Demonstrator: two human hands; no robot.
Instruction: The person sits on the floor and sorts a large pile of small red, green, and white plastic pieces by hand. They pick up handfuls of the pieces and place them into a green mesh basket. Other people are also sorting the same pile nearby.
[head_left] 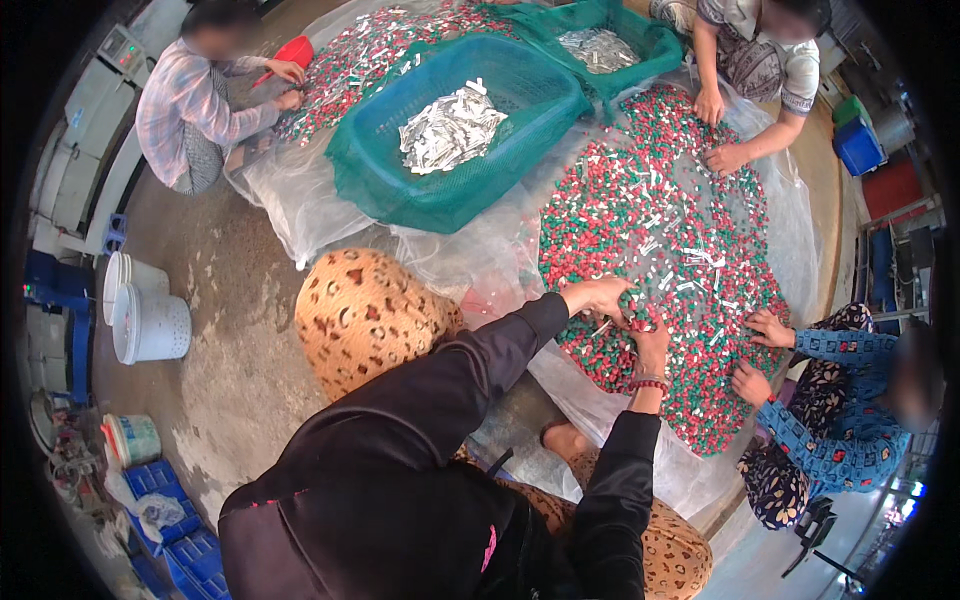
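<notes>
Small red, green and white pieces [610,225] lie in a wide pile on clear plastic sheeting [460,255]. Both my hands are close together at the pile's near left side. My left hand [602,297] reaches in with its fingers curled around some of the pieces. Just to its right, my right hand [652,347], with a beaded bracelet [650,382] at the wrist, is closed on a few red and green pieces. What lies under my fingers is partly hidden. Thin white strips [703,258] are scattered among the pieces beyond my hands.
A blue basket [545,110] lined with green netting holds white strips; another netted basket [650,60] stands behind it. People's hands [725,157] work the pile at far right, nearer right [765,330] and far left [288,85]. White buckets [160,330] and blue crates [195,560] stand left.
</notes>
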